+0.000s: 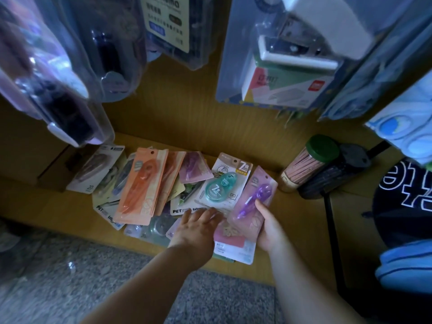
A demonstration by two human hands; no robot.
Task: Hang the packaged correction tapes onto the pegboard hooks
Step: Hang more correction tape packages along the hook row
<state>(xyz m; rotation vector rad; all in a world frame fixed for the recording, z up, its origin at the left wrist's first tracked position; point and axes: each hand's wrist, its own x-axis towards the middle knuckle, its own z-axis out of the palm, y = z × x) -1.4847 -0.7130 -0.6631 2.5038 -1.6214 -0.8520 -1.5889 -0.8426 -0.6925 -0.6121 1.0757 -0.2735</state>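
A heap of packaged correction tapes lies on a low wooden shelf [77,206]. An orange pack [142,183] tops the left side, and a teal round one [216,187] lies in the middle. My right hand [268,230] grips a pink pack holding a purple correction tape [253,197], its thumb on the front. My left hand [198,226] lies flat with spread fingers on the packs at the front of the heap, beside the teal one. The pegboard hooks are hidden behind hanging goods.
Blister packs hang overhead: a white stapler set [292,54], dark staplers [58,108] at left, blue items [406,127] at right. A green-lidded jar of sticks [308,160] lies right of the heap. Grey speckled floor [93,277] is below.
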